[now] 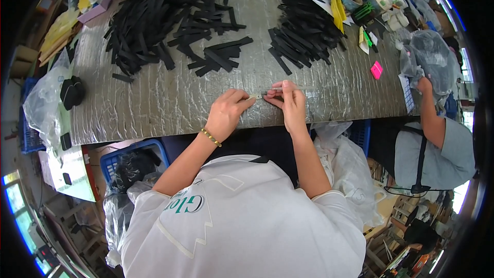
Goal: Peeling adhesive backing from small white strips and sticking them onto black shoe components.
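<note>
close two-hand work, near middle of the table [180, 100]
left hand [229, 109] pinches a small pale piece [256, 97]; right hand [291, 105] pinches a slim rod [278, 89], dark end just beside the piece. black strips [149, 18] heaped on the far side. step looks like fine fitting, details too small to tell; next move likely calls for steady fingertips and careful alignment.

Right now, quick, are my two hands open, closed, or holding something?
Left hand: closed, pinching a small, pale, flat piece.
Right hand: closed, holding a thin, greyish, stick-like object.
</note>
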A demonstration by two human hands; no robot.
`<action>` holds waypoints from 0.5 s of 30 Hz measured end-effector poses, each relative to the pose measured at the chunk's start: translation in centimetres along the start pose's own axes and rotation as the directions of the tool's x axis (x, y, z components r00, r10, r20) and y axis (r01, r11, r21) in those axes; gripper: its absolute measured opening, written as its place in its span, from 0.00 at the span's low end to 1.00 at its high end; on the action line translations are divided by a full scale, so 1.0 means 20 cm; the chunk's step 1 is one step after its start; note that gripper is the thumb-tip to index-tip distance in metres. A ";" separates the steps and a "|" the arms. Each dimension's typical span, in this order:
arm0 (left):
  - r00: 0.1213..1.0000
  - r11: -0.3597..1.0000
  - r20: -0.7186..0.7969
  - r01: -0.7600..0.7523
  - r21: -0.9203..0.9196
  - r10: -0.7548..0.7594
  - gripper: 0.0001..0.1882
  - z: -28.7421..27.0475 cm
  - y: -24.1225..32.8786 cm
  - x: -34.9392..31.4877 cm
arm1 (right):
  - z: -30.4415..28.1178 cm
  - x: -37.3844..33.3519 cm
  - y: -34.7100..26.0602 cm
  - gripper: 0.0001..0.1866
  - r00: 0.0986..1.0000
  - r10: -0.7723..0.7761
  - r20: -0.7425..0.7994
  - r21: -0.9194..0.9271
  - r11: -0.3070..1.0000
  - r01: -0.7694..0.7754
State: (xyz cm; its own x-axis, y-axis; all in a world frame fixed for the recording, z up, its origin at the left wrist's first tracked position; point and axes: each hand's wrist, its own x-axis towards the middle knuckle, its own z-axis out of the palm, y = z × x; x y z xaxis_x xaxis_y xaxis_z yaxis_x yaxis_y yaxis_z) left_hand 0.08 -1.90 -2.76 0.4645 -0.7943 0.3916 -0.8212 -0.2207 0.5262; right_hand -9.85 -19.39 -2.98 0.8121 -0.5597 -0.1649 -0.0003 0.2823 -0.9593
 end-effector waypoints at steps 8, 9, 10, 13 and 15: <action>1.000 1.000 0.012 -0.010 0.021 0.010 0.18 0.00 0.00 0.01 | 0.00 0.01 0.01 0.19 0.999 0.009 0.037 0.032 0.999 -0.010; 1.000 0.999 0.002 -0.030 0.037 0.030 0.17 0.00 0.00 0.01 | 0.00 0.01 0.02 0.18 0.999 0.000 0.037 0.043 0.999 -0.001; 0.999 0.997 -0.008 -0.047 0.054 0.048 0.17 0.00 0.00 0.01 | 0.00 0.00 0.01 0.18 0.999 0.000 0.038 0.042 0.999 -0.002; 0.999 0.998 -0.007 -0.040 0.055 0.040 0.17 0.00 0.00 0.00 | 0.01 -0.02 0.00 0.13 0.996 -0.070 0.062 -0.322 0.943 0.086; 1.000 0.999 0.003 -0.019 0.039 0.019 0.18 0.00 0.00 0.00 | 0.02 -0.03 0.00 0.09 0.984 -0.163 0.068 -0.484 0.858 0.175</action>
State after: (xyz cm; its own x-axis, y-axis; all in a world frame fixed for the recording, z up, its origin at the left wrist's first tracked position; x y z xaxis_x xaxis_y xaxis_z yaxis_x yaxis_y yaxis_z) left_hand 0.09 -1.94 -2.73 0.4477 -0.8002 0.3992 -0.8423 -0.2275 0.4887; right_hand -10.17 -18.71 -2.85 0.8391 -0.5439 0.0091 -0.1404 -0.2328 -0.9623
